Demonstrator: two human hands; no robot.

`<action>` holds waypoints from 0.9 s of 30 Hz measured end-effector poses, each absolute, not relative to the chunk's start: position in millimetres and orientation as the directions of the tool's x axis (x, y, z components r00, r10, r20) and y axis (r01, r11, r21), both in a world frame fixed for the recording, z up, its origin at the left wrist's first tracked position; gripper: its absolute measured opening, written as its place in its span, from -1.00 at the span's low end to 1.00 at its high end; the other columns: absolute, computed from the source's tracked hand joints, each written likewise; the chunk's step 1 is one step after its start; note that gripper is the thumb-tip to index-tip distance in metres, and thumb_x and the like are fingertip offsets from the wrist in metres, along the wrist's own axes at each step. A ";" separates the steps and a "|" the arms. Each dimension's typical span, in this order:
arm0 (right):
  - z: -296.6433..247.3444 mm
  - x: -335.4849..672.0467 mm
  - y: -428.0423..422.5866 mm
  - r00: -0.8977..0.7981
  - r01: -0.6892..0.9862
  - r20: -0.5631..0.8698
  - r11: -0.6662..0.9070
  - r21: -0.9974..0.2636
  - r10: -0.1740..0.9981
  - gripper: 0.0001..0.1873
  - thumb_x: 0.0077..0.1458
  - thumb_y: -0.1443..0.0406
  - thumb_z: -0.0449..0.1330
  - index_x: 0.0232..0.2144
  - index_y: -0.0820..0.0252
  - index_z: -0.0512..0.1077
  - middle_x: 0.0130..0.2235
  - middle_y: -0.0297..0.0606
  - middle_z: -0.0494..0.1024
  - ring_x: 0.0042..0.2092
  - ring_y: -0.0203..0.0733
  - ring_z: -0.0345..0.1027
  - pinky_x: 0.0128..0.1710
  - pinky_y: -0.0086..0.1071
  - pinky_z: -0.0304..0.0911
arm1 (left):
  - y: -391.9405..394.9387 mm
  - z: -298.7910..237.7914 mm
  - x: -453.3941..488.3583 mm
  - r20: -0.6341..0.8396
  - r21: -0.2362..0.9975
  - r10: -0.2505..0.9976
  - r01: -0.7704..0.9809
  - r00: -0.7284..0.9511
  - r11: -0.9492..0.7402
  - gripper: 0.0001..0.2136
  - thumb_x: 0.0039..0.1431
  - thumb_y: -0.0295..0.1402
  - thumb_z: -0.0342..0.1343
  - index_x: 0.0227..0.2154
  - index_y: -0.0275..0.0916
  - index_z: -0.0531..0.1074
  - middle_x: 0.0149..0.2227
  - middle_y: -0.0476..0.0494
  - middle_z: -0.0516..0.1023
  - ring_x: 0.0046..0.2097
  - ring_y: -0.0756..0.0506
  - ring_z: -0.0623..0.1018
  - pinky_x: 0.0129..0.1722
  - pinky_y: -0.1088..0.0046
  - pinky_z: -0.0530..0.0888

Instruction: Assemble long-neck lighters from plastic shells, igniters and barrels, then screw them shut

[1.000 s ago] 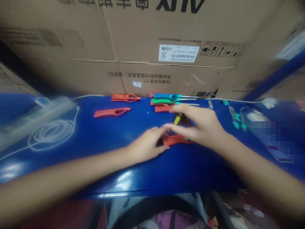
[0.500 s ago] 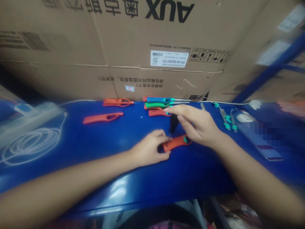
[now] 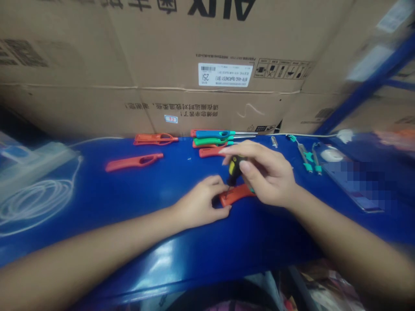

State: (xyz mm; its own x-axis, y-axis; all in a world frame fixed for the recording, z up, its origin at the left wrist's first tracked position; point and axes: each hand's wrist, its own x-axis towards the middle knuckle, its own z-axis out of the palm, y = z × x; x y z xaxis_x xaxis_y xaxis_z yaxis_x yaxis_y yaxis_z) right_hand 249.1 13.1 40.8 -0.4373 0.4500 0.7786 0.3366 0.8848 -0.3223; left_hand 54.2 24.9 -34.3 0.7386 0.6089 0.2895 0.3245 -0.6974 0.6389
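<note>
On the blue table an orange lighter [image 3: 238,195] of the long-necked kind lies with its butt end between the fingers and thumb of my left hand [image 3: 205,202]. My right hand [image 3: 267,172] is closed round a short black and yellow screwdriver [image 3: 234,168], held upright above the lighter. The screwdriver's tip meets the lighter's butt end near my left fingertips; exactly what it touches is too small to tell. My right hand hides the lighter's front end, where a bit of turquoise shows.
Behind my hands lie assembled lighters, one blue [image 3: 212,134] and one green [image 3: 210,141]. Orange shells [image 3: 155,138] and a red shell [image 3: 134,162] are at left, near a coiled white cable [image 3: 42,190]. Metal-and-turquoise parts [image 3: 304,156] and a phone [image 3: 353,185] lie right. A cardboard box [image 3: 162,65] stands behind.
My right fingers have shifted round the screwdriver's handle, and its yellow part now shows. My left hand stays on the lighter. The whole view has moved slightly.
</note>
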 end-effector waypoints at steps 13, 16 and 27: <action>45.2 254.5 9.0 -0.487 0.463 0.774 0.871 -0.164 0.405 -0.80 0.24 0.26 0.21 -0.09 0.11 0.50 -0.34 -0.28 0.63 -0.37 -0.22 0.51 -0.36 -0.38 0.43 | 24.8 -36.5 54.1 0.290 0.638 0.613 0.329 0.735 -0.696 -0.73 0.11 -0.38 0.23 -0.10 -0.24 0.54 -0.19 -0.14 0.46 -0.12 -0.15 0.51 -0.06 0.29 0.49; 46.4 256.0 7.6 -0.520 0.500 0.776 0.864 -0.061 0.356 -0.69 0.32 0.24 0.09 0.06 0.13 0.44 -0.25 -0.21 0.66 -0.26 -0.16 0.56 -0.24 -0.33 0.46 | 25.0 -36.3 54.2 0.303 0.637 0.611 0.321 0.732 -0.700 -0.74 0.11 -0.39 0.24 -0.10 -0.23 0.54 -0.24 -0.10 0.45 -0.17 -0.13 0.50 -0.10 0.32 0.49; 43.6 253.2 5.9 -0.482 0.504 0.772 0.852 -0.143 0.414 -0.62 0.34 0.20 0.09 0.15 0.14 0.41 -0.12 -0.17 0.66 -0.14 -0.13 0.58 -0.09 -0.30 0.48 | 25.2 -36.0 54.9 0.294 0.639 0.612 0.325 0.734 -0.697 -0.75 0.11 -0.39 0.23 -0.12 -0.24 0.53 -0.20 -0.13 0.48 -0.14 -0.15 0.51 -0.08 0.29 0.49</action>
State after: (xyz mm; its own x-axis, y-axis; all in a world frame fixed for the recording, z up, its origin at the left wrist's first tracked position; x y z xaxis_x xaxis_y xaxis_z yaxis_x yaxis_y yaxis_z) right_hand 253.2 5.9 43.6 -0.4816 0.4143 0.7723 0.5036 0.8520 -0.1430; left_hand 54.9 25.2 -36.0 0.7341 0.6121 0.2941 0.3249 -0.6969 0.6393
